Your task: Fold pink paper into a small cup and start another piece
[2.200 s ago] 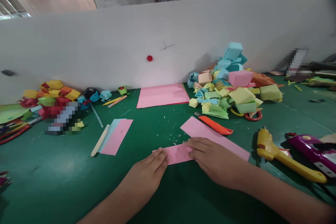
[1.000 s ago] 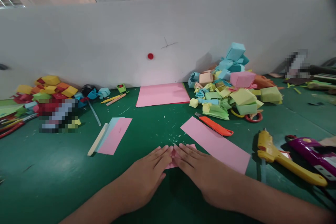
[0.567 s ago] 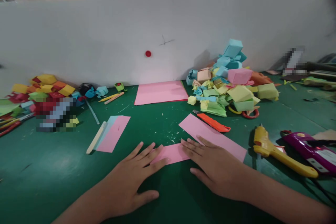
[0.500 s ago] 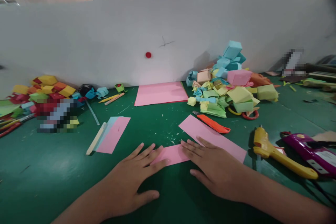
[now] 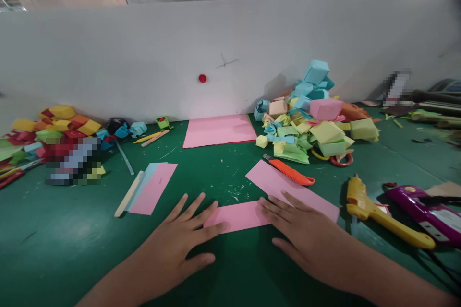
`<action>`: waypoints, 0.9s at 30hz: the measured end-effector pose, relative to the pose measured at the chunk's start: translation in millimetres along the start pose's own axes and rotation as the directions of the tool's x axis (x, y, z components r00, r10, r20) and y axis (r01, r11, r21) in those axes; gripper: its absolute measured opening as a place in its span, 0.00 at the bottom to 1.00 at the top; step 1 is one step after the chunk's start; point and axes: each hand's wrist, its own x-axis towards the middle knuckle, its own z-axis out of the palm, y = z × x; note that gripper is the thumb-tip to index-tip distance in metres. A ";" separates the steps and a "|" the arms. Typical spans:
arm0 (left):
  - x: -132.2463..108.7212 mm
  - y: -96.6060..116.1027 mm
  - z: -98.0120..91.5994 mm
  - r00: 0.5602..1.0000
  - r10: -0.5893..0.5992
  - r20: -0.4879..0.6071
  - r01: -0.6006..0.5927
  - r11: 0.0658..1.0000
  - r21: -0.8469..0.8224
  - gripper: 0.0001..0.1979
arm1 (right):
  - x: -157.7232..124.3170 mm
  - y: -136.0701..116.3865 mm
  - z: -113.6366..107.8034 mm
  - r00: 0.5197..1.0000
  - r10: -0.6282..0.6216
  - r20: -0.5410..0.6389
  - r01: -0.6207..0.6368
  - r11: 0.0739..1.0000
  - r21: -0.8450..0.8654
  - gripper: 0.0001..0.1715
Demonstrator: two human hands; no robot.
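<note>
A narrow strip of pink paper [image 5: 237, 216] lies flat on the green table in front of me. My left hand [image 5: 180, 237] rests with spread fingers on the strip's left end. Over its right end lies my right hand [image 5: 302, 230], palm down with the fingers stretched out, covering that end. Partly under the right hand is a larger pink paper sheet [image 5: 268, 177], set at a slant. An orange utility knife [image 5: 293, 172] lies across that sheet's far edge.
Left of my hands are pink and blue paper pieces [image 5: 154, 189] beside a pale stick [image 5: 129, 194]. Pink sheets [image 5: 219, 130] lie by the white partition [image 5: 144, 57]. Folded paper boxes [image 5: 327, 132] are heaped at right, with a yellow glue gun [image 5: 382, 216] and a purple device [image 5: 425, 211] nearer.
My right hand has slid to the right along the pink strip, and the left hand has shifted slightly left. More of the strip shows between them. The view has tilted slightly.
</note>
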 end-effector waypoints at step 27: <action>24.1 10.5 -8.3 0.973 0.094 -0.210 -0.130 0.978 -0.166 0.13 | 62.0 19.0 -4.6 0.997 -0.015 -0.077 0.016 1.000 0.013 0.16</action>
